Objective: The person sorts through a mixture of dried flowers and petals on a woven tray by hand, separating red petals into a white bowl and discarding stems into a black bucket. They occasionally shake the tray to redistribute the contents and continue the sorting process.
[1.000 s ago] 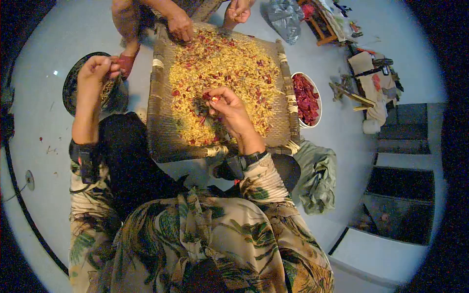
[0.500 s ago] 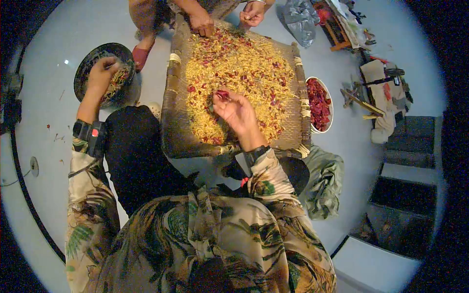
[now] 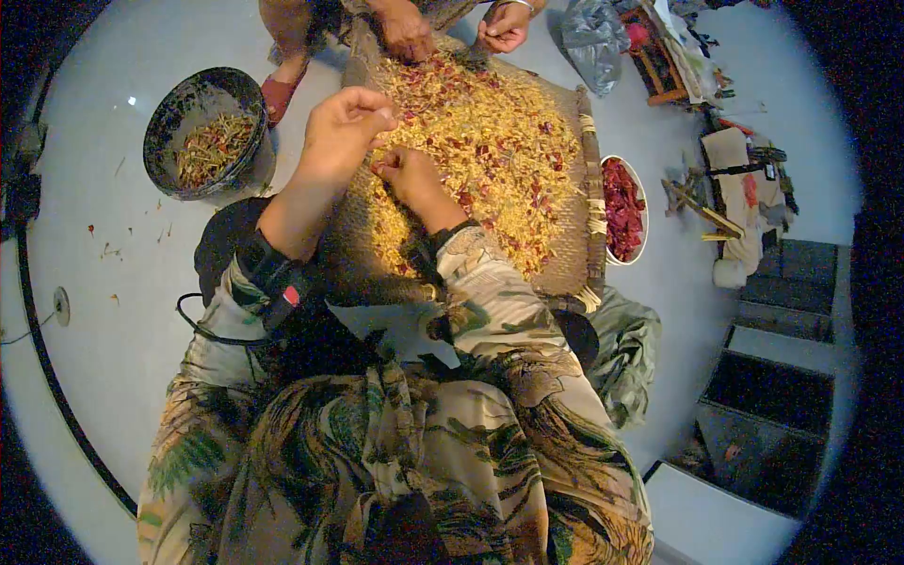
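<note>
Both pinched narrow, contents unclear: left hand (image 3: 344, 127) hovered over the tray's (image 3: 571, 268) left edge, right hand (image 3: 407, 177) touched the seed mix (image 3: 485, 122). The mix spread upper right, nearer the right hand.

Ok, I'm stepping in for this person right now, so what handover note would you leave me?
Left hand: raised over the left edge of the woven straw tray, fingertips bunched; I cannot tell if it holds anything.
Right hand: fingertips down in the heap of yellow and red dried bits on the tray.
Round dark bucket at left holds greenish-brown scraps; white bowl at right holds red pieces.
Another person's hands work the far end.
Done: some red pieces are in the bowl. Left: many red bits lie mixed in the heap.
</note>
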Motion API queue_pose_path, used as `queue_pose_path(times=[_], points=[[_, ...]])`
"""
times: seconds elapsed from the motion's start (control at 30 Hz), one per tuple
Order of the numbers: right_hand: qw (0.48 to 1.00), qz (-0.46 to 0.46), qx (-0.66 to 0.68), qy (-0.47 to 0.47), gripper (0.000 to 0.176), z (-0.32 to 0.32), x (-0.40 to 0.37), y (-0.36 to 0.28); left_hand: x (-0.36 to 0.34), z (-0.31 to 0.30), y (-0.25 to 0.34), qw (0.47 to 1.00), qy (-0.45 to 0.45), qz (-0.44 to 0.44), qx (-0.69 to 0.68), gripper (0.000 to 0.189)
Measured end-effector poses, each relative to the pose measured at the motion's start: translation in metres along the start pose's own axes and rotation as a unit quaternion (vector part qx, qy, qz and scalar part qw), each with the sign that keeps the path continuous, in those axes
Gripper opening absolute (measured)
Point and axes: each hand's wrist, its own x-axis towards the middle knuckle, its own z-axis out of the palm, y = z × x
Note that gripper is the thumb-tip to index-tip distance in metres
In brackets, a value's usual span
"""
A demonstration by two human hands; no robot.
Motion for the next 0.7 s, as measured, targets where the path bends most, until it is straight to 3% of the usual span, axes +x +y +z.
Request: queue_pose_path(times=[0.03, 0.1, 0.23, 0.27, 0.37, 0.43, 0.47, 0.57, 0.7], points=[[1.000, 0.008, 0.003, -0.009, 0.019, 0.006, 0.003, 0.009, 0.000, -0.002, -0.003, 1.000, 0.009, -0.017, 0.007, 0.016], [0.992, -0.009, 0.130, -0.006, 0.015, 0.012, 0.003, 0.026, 0.000, -0.006, 0.001, 1.000, 0.001, 0.017, -0.010, 0.015], [0.926, 0.035, 0.373, -0.054, 0.008, -0.018, -0.014, 0.024, 0.001, -0.004, 0.000, 1.000, 0.019, 0.005, -0.013, 0.013], [0.920, -0.002, 0.390, -0.047, 0.010, -0.020, -0.015, 0.029, 0.002, -0.002, -0.002, 1.000, 0.005, 0.016, 0.006, 0.012], [0.868, 0.105, 0.481, -0.074, 0.010, -0.051, -0.035, 0.011, 0.002, 0.005, -0.019, 0.993, -0.039, 0.059, 0.097, 0.012], [0.877, 0.079, 0.472, -0.043, 0.011, -0.061, -0.041, 0.008, -0.001, 0.007, -0.024, 0.972, -0.070, 0.102, 0.201, 0.016], [0.887, 0.058, 0.458, -0.020, 0.011, -0.065, -0.045, 0.005, -0.004, 0.007, -0.026, 0.956, -0.085, 0.061, 0.275, 0.023], [0.881, 0.048, 0.469, 0.034, 0.017, -0.075, -0.056, -0.003, -0.020, 0.027, -0.019, 0.968, -0.144, -0.014, 0.204, 0.025], [0.875, 0.053, 0.477, 0.067, 0.023, -0.082, -0.064, -0.004, -0.021, 0.039, -0.026, 0.964, -0.136, 0.057, 0.223, 0.019]])
